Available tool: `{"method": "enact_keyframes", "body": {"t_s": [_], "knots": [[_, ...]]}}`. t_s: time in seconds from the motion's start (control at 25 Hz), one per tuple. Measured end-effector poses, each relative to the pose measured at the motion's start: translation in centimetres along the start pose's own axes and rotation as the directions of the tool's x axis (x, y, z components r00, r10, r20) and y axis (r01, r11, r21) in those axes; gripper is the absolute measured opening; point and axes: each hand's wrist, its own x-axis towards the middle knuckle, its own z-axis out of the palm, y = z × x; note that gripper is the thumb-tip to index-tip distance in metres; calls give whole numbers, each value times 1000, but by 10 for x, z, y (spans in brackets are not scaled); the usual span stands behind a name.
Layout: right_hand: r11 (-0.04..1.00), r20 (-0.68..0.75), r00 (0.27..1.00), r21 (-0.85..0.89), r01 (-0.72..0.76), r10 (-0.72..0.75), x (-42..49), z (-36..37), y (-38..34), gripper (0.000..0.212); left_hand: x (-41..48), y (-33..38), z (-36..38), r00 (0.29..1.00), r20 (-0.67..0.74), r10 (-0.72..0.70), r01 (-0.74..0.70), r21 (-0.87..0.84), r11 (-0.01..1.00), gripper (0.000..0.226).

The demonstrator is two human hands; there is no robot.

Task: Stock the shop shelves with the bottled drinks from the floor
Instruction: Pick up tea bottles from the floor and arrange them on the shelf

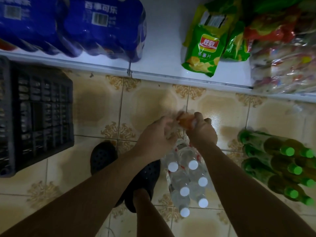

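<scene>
Bottled drinks: two blue shrink-wrapped packs (102, 28) already lie on the white shelf (162, 48) at left, while a cluster of green-capped bottles (273, 165) and a smaller pack of white-capped water bottles (186, 177) lie on the tiled floor (150, 103), so most of the stocking looks yet to be done. Above the water pack: right hand (201, 132) clenched round a blurred orange item (185, 123), perhaps a bottle or wrapping. Left hand (153, 137) curled just beside it, grasp not discernible.
</scene>
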Motion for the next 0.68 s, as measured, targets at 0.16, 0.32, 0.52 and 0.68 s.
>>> {"method": "enact_keyframes", "body": {"t_s": [0.16,0.32,0.52,0.68], "knots": [[996,-34,999,82,-36,39,14,0,-4,39,1,-9,-7,1000,-5,-12,12,-2,1000,55],[977,-44,998,210,-35,46,-6,-20,-16,46,-11,2,-31,999,-34,3,-3,14,1000,51],[929,-22,999,365,54,-49,-66,-81,-46,50,-60,37,-75,997,-69,35,-32,40,999,54],[924,11,997,375,67,-77,-119,-145,-85,62,-112,59,-112,991,-117,60,-55,44,998,56]]}}
